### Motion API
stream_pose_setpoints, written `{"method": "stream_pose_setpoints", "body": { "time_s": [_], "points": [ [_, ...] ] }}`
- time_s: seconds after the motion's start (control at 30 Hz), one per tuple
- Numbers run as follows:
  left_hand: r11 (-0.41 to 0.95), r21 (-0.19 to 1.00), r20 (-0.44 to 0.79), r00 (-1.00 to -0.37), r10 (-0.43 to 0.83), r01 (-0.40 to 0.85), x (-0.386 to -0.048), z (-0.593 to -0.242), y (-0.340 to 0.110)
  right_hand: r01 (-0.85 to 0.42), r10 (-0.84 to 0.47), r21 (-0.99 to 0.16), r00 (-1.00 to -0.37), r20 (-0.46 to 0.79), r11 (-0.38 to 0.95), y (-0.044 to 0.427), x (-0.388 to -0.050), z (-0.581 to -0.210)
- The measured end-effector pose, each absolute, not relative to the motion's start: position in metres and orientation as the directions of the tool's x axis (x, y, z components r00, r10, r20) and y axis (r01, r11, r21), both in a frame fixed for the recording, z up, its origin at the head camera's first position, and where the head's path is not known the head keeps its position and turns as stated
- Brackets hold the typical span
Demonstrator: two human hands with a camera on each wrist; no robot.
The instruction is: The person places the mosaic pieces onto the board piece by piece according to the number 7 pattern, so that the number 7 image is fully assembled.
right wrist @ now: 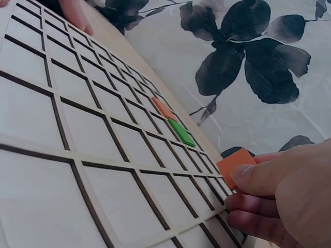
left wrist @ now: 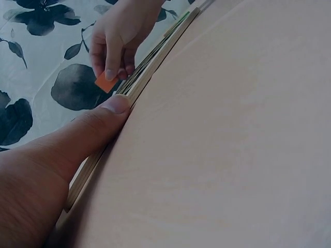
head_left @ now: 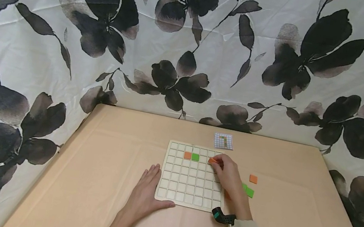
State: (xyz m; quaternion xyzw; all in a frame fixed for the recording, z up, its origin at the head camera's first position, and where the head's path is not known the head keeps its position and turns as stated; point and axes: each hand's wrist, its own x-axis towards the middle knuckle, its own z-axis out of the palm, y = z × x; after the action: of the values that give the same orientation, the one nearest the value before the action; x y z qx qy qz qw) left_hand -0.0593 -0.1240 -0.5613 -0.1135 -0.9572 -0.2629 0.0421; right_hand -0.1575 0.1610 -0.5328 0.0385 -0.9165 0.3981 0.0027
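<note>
A pale grid board [head_left: 188, 179] lies on the table. In its second row from the far edge, an orange square tile [head_left: 187, 155] and a green square tile [head_left: 195, 157] sit side by side in cells. My right hand [head_left: 228, 176] pinches another orange tile [right wrist: 234, 166] between thumb and fingers, over the board's far right part. Along the left edge, my left hand [head_left: 145, 191] rests with straight fingers, its thumb [left wrist: 117, 104] touching the near edge of the board. The right wrist view shows the held tile tilted, above the grid.
Beyond the board lies a small card [head_left: 223, 141] with a coloured grid pattern. To the right are a loose orange tile [head_left: 253, 179] and green tiles [head_left: 249, 192], partly hidden by my right arm. A flower-print cloth [head_left: 127, 32] hangs behind the table [head_left: 120, 135].
</note>
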Motion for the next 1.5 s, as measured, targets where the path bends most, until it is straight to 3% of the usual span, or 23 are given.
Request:
{"method": "stream_pose_setpoints", "body": {
  "time_s": [0.87, 1.5],
  "points": [
    [0.83, 0.506, 0.135, -0.972, 0.194, 0.236, -0.061, -0.561, -0.123, -0.201, -0.104, -0.695, -0.978, 0.179, 0.691, 0.143, -0.173, -0.554],
    [0.827, 0.515, 0.108, -0.974, 0.199, 0.225, -0.064, -0.558, -0.126, -0.243, -0.131, -0.64, -0.967, 0.218, 0.729, 0.141, -0.176, -0.559]
  ]
}}
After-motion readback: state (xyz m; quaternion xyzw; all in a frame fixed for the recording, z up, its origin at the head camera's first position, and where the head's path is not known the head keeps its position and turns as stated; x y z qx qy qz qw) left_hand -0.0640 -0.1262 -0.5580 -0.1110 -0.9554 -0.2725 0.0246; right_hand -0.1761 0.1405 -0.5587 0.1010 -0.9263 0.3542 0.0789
